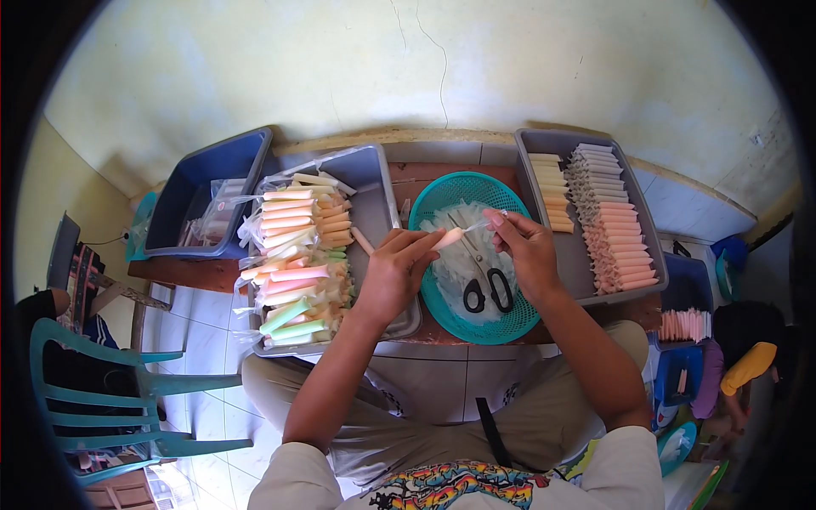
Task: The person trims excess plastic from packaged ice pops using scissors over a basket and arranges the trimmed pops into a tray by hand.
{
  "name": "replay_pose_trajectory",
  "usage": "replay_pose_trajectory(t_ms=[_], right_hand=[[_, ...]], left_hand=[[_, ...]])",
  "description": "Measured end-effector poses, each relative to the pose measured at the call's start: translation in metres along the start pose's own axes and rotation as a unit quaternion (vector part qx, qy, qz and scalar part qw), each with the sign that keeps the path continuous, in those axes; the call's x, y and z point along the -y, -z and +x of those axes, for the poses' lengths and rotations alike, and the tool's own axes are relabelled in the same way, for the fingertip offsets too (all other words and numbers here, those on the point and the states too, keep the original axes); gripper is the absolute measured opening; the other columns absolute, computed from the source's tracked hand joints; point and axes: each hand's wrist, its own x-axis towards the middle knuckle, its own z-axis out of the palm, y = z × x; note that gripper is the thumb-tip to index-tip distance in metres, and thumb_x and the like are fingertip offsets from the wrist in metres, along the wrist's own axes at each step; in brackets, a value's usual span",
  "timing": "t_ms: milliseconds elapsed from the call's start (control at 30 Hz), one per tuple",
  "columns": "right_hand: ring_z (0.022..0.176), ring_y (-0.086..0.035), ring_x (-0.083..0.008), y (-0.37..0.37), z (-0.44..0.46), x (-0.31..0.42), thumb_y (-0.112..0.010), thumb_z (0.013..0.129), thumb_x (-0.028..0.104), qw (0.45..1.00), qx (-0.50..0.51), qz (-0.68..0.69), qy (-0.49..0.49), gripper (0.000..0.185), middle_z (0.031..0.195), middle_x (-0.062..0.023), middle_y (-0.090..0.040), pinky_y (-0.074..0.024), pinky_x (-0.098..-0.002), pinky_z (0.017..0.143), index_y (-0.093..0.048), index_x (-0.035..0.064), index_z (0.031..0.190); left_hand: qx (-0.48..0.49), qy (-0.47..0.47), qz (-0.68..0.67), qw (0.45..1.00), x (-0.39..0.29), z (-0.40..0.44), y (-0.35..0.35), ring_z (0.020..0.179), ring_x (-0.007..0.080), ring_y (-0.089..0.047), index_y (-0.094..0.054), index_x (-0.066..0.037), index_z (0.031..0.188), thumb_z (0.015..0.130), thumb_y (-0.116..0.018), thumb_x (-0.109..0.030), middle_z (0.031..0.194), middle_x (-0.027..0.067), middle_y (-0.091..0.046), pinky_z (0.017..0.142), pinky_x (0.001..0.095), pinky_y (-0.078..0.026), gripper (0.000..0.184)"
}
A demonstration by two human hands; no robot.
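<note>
Above the teal basket [438, 297], my left hand [398, 268] holds an orange filled plastic tube [448, 239] by its body. My right hand [520, 242] pinches the clear, twisted plastic end of that tube. Black-handled scissors [489, 293] lie below on clear plastic scraps [455, 285] in the basket. To the left, a grey tray [374, 183] holds a pile of orange, pink, yellow and green tubes [297, 297] with loose plastic ends. In the grey tray on the right [535, 140], tubes with trimmed-looking ends [625, 246] lie in neat rows.
A dark blue bin [191, 187] with plastic packets stands at the back left. A teal chair [102, 399] is at the far left. Past the right tray are a bin of pink tubes [682, 325] and another person [744, 365]. A cracked wall [425, 68] rises behind.
</note>
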Motion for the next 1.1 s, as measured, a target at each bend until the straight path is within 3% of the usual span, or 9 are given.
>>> replay_pose_trajectory(t_ms=[167,333,367,433,533,633,867,933,1100], right_hand=[[0.082,-0.064,-0.0082,0.004,-0.004,-0.002,-0.074,0.107,0.026,0.997,0.051,0.032,-0.052,0.039,0.109,-0.002,-0.075,-0.0555,-0.025,0.081,-0.072,0.0029,0.139],[0.099,-0.075,-0.0221,0.005,-0.029,0.008,-0.083,0.097,0.029,0.946,0.094,-0.31,-0.016,0.057,0.113,-0.0131,-0.074,-0.0596,-0.0343,0.088,-0.066,-0.0054,0.14],[0.099,-0.075,-0.0221,0.006,-0.032,0.006,-0.083,0.097,0.029,0.946,0.094,-0.311,-0.017,0.057,0.113,-0.0131,-0.074,-0.0596,-0.0343,0.088,-0.066,-0.0054,0.14],[0.108,-0.075,-0.0346,0.011,-0.037,-0.004,-0.085,0.093,0.027,0.872,0.131,-0.47,0.041,0.066,0.124,-0.0223,-0.07,-0.0601,-0.0436,0.096,-0.06,-0.0076,0.144],[0.109,-0.074,-0.044,0.014,-0.041,-0.03,-0.085,0.091,0.026,0.808,0.132,-0.571,0.068,0.075,0.135,-0.027,-0.063,-0.0588,-0.0496,0.102,-0.053,-0.0071,0.15],[0.112,-0.072,-0.0488,0.007,-0.042,-0.038,-0.085,0.09,0.024,0.798,0.158,-0.581,0.026,0.082,0.137,-0.0294,-0.06,-0.0595,-0.0516,0.101,-0.046,-0.0083,0.155],[0.11,-0.071,-0.0522,-0.006,-0.031,-0.049,-0.084,0.084,0.017,0.781,0.141,-0.609,0.006,0.09,0.134,-0.0317,-0.06,-0.0618,-0.053,0.095,-0.04,-0.0106,0.157],[0.118,-0.067,-0.0485,-0.005,-0.028,-0.046,-0.084,0.084,0.017,0.79,0.152,-0.593,-0.013,0.092,0.133,-0.0316,-0.06,-0.0575,-0.0528,0.102,-0.038,-0.0097,0.159],[0.116,-0.067,-0.045,0.011,-0.027,-0.041,-0.085,0.08,0.017,0.816,0.151,-0.558,0.013,0.091,0.124,-0.0284,-0.066,-0.0565,-0.0506,0.099,-0.044,-0.0082,0.157]], left_hand=[[-0.013,0.002,0.006,1.0,0.003,-0.002,0.0,0.095,0.0298,-0.075,-0.078,-0.009,0.135,0.089,-0.081,0.002,0.108,0.0125,-0.079,0.083,0.0416,-0.061,0.047],[-0.019,0.002,0.015,1.0,0.004,-0.002,-0.001,0.094,0.0293,-0.074,-0.078,-0.009,0.135,0.089,-0.081,0.001,0.106,0.0118,-0.078,0.082,0.0413,-0.061,0.047],[-0.019,0.0,0.017,1.0,0.004,-0.002,-0.002,0.093,0.0292,-0.074,-0.078,-0.009,0.135,0.089,-0.081,0.001,0.106,0.0116,-0.078,0.081,0.0412,-0.061,0.047],[-0.02,-0.003,0.017,1.0,0.004,-0.002,-0.004,0.093,0.0293,-0.073,-0.078,-0.009,0.135,0.089,-0.081,0.001,0.106,0.0115,-0.078,0.081,0.0412,-0.061,0.047],[-0.019,-0.003,0.021,1.0,0.002,-0.002,-0.005,0.093,0.0296,-0.073,-0.078,-0.01,0.135,0.089,-0.081,0.001,0.105,0.0111,-0.078,0.081,0.0413,-0.06,0.047],[-0.019,-0.002,0.026,0.999,0.002,-0.002,-0.005,0.094,0.0298,-0.073,-0.078,-0.01,0.134,0.088,-0.082,0.001,0.105,0.0107,-0.078,0.082,0.0416,-0.06,0.048],[-0.018,0.004,0.025,1.0,0.005,-0.004,-0.005,0.093,0.0297,-0.072,-0.078,-0.01,0.135,0.089,-0.081,0.001,0.106,0.0104,-0.078,0.082,0.0417,-0.06,0.048],[-0.018,0.01,0.027,0.999,0.005,-0.004,-0.004,0.094,0.03,-0.072,-0.078,-0.01,0.134,0.089,-0.081,0.0,0.106,0.0107,-0.078,0.082,0.0419,-0.06,0.046],[-0.02,0.033,0.032,0.999,0.005,-0.002,0.001,0.096,0.0314,-0.073,-0.078,-0.009,0.132,0.091,-0.081,-0.002,0.109,0.012,-0.078,0.085,0.0433,-0.06,0.042]])
